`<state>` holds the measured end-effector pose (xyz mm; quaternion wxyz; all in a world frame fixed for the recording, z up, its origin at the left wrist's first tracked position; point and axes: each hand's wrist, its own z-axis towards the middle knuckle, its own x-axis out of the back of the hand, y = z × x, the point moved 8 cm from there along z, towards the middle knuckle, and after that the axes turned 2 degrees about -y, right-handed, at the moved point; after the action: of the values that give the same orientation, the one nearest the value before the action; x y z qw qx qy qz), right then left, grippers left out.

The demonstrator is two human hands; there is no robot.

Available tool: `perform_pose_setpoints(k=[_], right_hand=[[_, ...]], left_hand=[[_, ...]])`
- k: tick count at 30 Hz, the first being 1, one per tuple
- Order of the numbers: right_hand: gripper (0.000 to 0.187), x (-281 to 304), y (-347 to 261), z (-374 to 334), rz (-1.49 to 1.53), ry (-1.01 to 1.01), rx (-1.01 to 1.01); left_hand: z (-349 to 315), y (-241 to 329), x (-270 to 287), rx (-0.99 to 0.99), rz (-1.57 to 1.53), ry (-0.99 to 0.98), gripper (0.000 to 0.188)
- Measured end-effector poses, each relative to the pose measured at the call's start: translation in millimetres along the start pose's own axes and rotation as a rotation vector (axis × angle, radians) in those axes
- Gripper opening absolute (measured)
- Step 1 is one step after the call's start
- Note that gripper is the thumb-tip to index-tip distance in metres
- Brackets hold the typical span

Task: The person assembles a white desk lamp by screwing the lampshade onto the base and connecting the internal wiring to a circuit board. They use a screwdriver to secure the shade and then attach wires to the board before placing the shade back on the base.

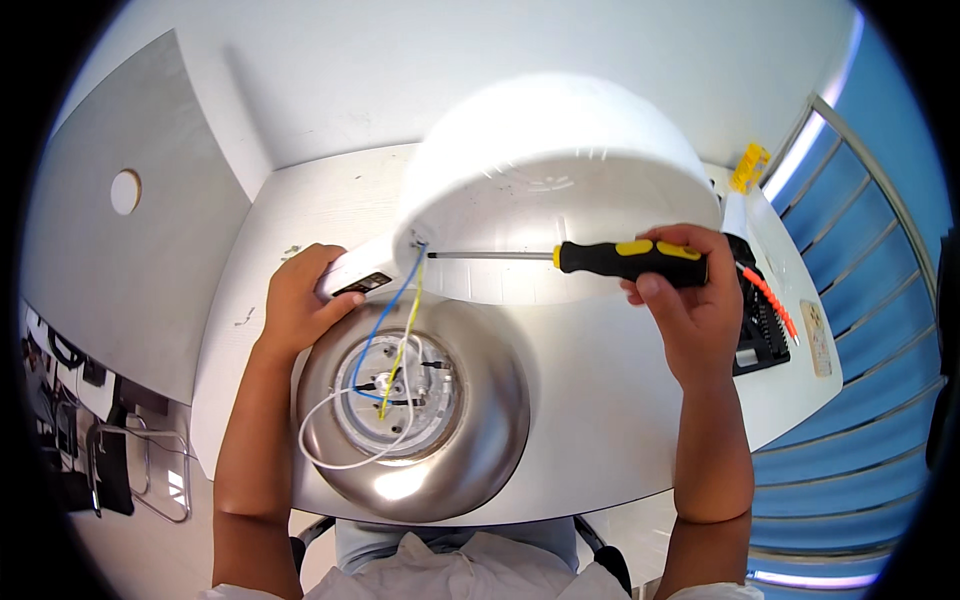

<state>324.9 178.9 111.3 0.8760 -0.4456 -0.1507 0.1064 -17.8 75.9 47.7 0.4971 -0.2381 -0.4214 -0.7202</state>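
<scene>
**White shell resting at twelve o'clock, screwdriver pointing to nine**

The pale table is spreading beneath everything. The large white shell is turning its hollow side toward six o'clock, and its stubby white handle is jutting out toward eight. Nearer the person, around seven o'clock on the table, the round brushed-steel body is showing its ringed fitting. A black tool case is lying at three o'clock, beyond the right hand.

The left hand is wrapping round the handle, thumb pressing at its near side. The right hand is pinching the screwdriver's black-and-yellow grip between thumb and curled fingers.

The screwdriver's long axis is running almost straight from three o'clock to nine, its tip lying beside the wires where the handle is joining the shell. That joint is lying at nine o'clock from the right hand, yet the left hand is sitting nearer to it. Whether the tip is touching anything, I cannot tell.

A white cable is looping over the steel body; the thinner blue wire and yellow-green wire are spanning from the joint to the fitting.
</scene>
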Motion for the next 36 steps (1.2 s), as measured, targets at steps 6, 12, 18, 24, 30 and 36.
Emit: perform_pose_setpoints(k=[6,12,18,24,30,36], right_hand=[[0.033,6,3,3,-0.299,-0.036,-0.07],[0.025,11,36,6,-0.229,0.076,-0.243],[0.019,10,68,6,0.018,0.12,-0.291],[0.025,2,62,9,0.146,0.097,-0.236],[0.037,-5,49,6,0.187,0.121,-0.163],[0.032,-3,58,-2,0.267,0.266,-0.272]], left_hand=[[3,0,0,-0.011,0.012,-0.022,0.045],[-1,-6,-1,0.002,-0.016,-0.028,0.047],[0,-3,-3,-0.003,0.002,-0.044,0.046],[-1,-9,-5,0.041,-0.052,-0.076,0.047],[-1,-12,-7,0.085,-0.12,-0.074,0.045],[0,-10,-8,0.076,-0.151,-0.071,0.044]])
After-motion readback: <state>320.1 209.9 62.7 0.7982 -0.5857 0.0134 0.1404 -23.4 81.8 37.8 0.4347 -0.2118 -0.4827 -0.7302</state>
